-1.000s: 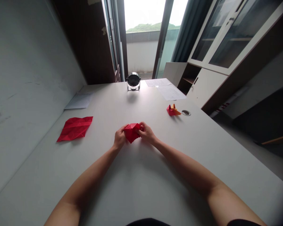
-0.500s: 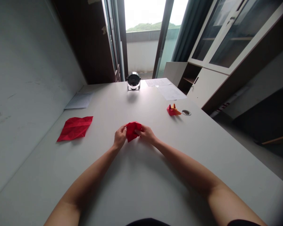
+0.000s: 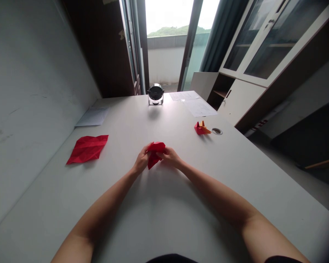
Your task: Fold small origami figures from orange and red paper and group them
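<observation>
"Quick status: red paper (image 3: 157,147)?"

"Part-folded, I'd say. It's btwn my hands, over the mid of the white table (image 3: 164,215). Top's bent over, one corner pokes down twd me. No crisp finished shape yet."

"And your fingers?"

"Both sets closed on it. My left hand (image 3: 142,160) grips the L edge; my right hand (image 3: 171,157) pinches the R side. Can't tell what the tips behind are doing, they're hidden."

"Anything done elsewhere?"

"The red-and-orange folded piece (image 3: 200,128) stands off to the R, by the cable hole (image 3: 220,131); looks complete. The creased red sheet (image 3: 87,149) lies on the L, opened out, fold lines in but not folded up."

"So what's left?"

"Shaping this one, prob. No. of folds to go? Can't tell, layers are too small to read. The L sheet may need work too, but that's a guess."
</observation>
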Tool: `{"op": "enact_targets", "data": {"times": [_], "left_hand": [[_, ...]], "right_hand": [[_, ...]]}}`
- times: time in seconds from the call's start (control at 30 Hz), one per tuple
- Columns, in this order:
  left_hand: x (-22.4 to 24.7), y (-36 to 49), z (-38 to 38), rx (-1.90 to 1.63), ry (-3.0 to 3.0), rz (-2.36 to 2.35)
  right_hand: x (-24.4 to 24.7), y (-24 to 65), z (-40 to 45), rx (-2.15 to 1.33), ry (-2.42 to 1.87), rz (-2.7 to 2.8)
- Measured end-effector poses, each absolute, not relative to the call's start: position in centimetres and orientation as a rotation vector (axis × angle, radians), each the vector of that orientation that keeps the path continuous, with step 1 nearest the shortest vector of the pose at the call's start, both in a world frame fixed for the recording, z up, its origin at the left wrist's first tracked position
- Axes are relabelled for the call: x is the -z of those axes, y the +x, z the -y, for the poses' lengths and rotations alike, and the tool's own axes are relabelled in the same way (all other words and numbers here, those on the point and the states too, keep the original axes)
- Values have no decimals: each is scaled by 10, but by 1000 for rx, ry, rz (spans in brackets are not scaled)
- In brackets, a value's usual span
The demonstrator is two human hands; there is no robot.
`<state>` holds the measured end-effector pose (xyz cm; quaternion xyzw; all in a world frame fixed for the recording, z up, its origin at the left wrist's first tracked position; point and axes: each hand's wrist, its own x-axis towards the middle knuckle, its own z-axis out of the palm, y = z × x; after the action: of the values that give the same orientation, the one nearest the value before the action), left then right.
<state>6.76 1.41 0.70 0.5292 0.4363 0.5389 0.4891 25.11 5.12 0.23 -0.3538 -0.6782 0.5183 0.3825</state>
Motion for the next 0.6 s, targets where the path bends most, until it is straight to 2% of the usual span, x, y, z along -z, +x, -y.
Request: {"op": "enact_targets", "data": {"times": [0.23,0.6], "left_hand": [[-2,65,-16,-1363,1449,-1116],[-3,65,-15,-1438,1337,-1172]], "right_hand": [[-4,254,-53,-1136,-1090,1738],[-11,252,-49,-1238,-1063,1716]]}}
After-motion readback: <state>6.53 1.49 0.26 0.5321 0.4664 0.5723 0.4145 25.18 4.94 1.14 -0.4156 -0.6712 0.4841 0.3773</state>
